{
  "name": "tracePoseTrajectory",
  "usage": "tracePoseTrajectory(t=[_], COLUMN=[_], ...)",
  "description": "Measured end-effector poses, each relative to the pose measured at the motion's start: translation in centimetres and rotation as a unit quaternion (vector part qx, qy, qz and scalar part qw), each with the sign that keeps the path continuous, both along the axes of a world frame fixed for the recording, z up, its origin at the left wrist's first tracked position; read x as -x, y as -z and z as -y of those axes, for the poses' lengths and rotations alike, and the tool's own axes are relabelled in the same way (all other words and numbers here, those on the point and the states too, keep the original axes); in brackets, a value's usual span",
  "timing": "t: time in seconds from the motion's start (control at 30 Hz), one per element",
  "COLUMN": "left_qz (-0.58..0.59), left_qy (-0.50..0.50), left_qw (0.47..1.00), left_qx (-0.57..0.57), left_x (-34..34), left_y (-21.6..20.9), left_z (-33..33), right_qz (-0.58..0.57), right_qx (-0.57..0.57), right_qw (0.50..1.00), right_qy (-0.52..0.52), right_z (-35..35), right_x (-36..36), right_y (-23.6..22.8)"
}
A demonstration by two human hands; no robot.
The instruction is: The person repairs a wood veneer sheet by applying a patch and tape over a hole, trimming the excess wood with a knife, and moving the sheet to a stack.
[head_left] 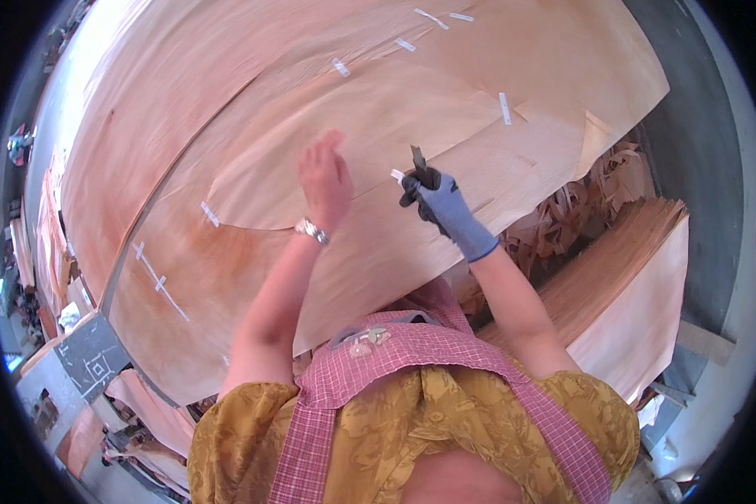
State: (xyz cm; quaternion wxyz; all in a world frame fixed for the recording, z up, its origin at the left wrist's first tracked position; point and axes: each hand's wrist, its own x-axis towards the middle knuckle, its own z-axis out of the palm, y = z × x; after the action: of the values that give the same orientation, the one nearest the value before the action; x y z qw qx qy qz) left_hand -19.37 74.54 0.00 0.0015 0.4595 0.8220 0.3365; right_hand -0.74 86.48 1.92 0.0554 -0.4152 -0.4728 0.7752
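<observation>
Veneer (395,105) was judged best steadied by the empty left hand (325,178), a tool (417,157) clasped in the right hand (443,204) near its front edge.

No wording or numbers can be read in this overhead view of a workspace. White strokes (101,370), some of them forming a box within a box, mark a dark gray panel (101,333) beside the lower left edge of a broad, pale brown wood sheet (328,281). Other, shorter lines run near the box. The strokes may be writing or a simple drawing; small and bent near the fisheye rim, they are too unclear to tell.
</observation>
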Motion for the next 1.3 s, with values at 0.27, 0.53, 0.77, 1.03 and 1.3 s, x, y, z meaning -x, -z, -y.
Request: tracePoseTrajectory(t=[0.27,0.53,0.77,1.03,1.3], left_qz=[-0.011,-0.046,-0.123,-0.100,-0.009], left_qy=[0.101,0.154,0.188,0.219,-0.012], left_qw=[0.992,0.982,0.971,0.967,0.997], left_qx=[0.073,0.101,0.087,0.079,0.074], left_x=[-4.6,-4.6,-5.7,-5.0,1.0], left_y=[-1.3,0.8,2.2,1.9,-0.3], left_z=[3.0,1.6,2.4,2.8,14.4], right_qz=[0.065,0.074,0.101,0.179,0.014], right_qx=[-0.021,-0.015,-0.034,-0.535,-0.083], right_qw=[0.997,0.996,0.994,0.804,0.992], right_qy=[0.037,0.041,0.017,-0.188,-0.093], right_z=[3.2,2.6,2.5,-1.8,5.2], right_x=[0.2,-0.4,-1.3,-2.1,4.6], right_y=[1.6,0.6,2.3,2.0,0.9])
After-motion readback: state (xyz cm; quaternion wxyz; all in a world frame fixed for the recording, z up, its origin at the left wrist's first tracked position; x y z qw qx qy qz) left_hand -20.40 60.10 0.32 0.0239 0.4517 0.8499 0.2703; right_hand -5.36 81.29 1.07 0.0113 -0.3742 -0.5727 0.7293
